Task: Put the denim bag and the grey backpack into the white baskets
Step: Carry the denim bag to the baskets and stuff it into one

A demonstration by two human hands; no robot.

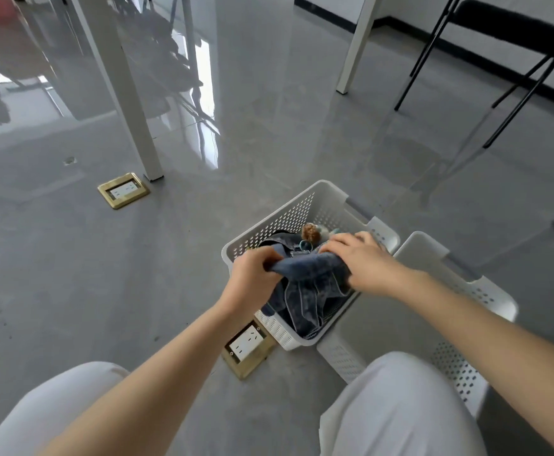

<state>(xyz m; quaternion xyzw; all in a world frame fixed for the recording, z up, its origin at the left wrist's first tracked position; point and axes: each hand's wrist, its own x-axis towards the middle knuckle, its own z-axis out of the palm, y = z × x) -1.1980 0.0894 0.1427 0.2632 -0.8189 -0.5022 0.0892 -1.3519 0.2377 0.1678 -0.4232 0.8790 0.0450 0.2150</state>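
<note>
The denim bag [308, 287] lies crumpled inside the left white basket [282, 218] on the grey floor. A brown fluffy charm [311, 232] and a teal ring show at its far end. My left hand [252, 278] is shut on the bag's left edge at the basket's near-left rim. My right hand [361, 261] presses down and grips the denim on its right side. A second white basket [440, 258] stands touching the first on its right, partly hidden by my right arm and knee. The grey backpack is not in view.
Two brass floor sockets are set in the floor, one [123, 190] at far left and one [247, 348] just left of the basket's near corner. White table legs [127, 103] stand at the back. A black folding chair [499, 44] is at far right. My knees fill the bottom.
</note>
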